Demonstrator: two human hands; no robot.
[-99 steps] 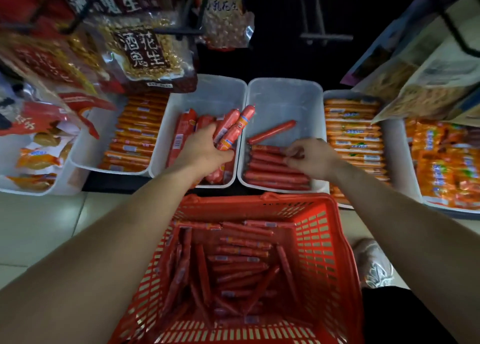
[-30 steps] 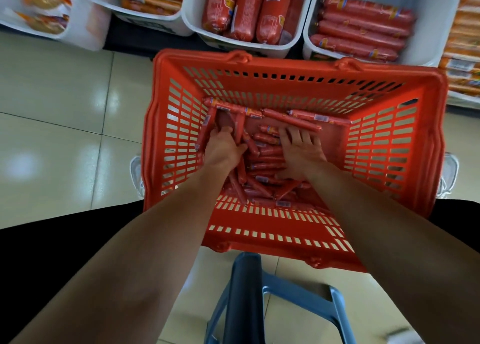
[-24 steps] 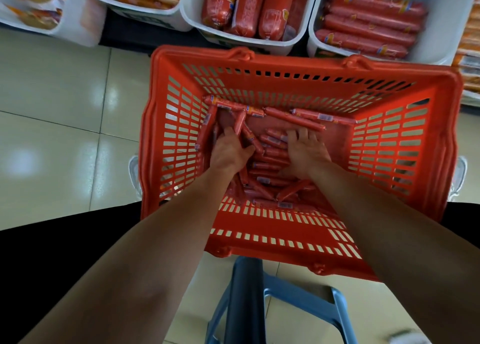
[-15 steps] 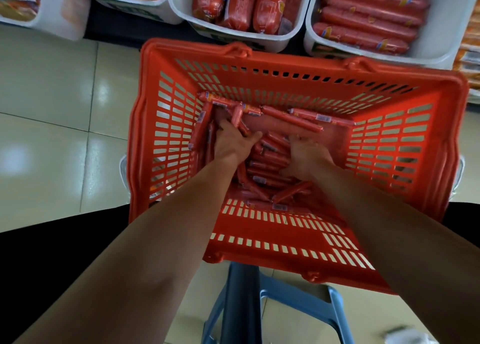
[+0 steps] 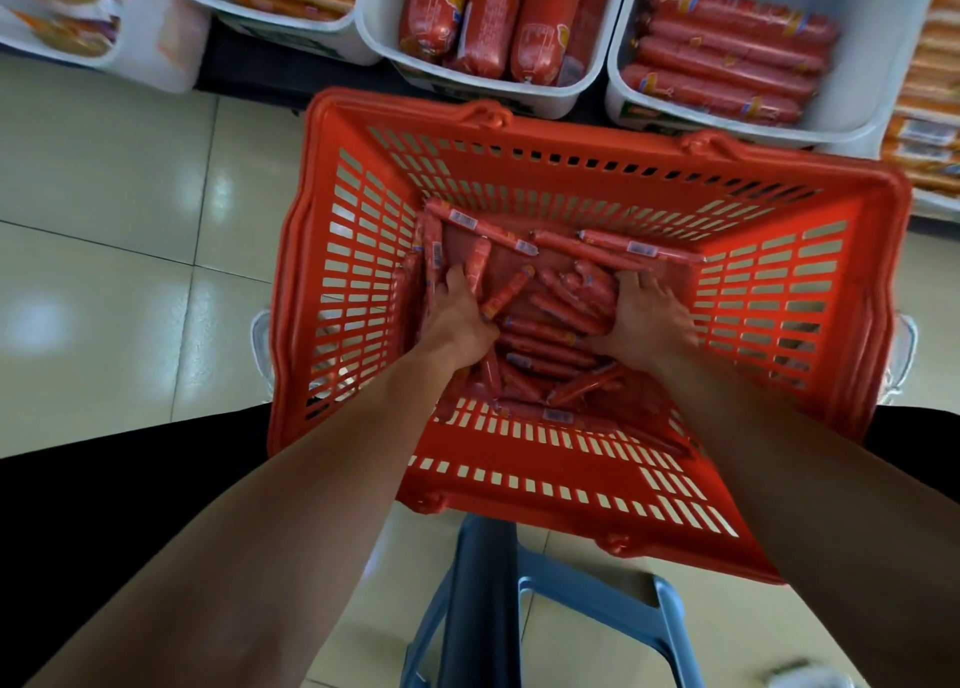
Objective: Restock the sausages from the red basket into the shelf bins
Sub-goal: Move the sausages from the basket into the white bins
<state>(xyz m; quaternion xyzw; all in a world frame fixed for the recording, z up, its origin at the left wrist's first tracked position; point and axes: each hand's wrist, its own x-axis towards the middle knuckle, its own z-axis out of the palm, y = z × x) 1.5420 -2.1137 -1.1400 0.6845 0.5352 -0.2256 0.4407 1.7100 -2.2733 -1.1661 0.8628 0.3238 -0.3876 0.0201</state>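
Looking down into a red basket (image 5: pixel 353 271) w/ thin sausages (image 5: pixel 550 331) piled at the bottom. The person's left hand (image 5: pixel 457 313) is curled round a few sausages. The right hand (image 5: pixel 649 318) digs into the pile, fingers hidden, so grip can't be told. White shelf bins (image 5: pixel 857 53) sit just beyond, part-filled.

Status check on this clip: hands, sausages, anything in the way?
Left hand grips sausages inside red basket. Right hand on them too, grip unclear. Shelf bins just beyond basket's far rim, open-topped.
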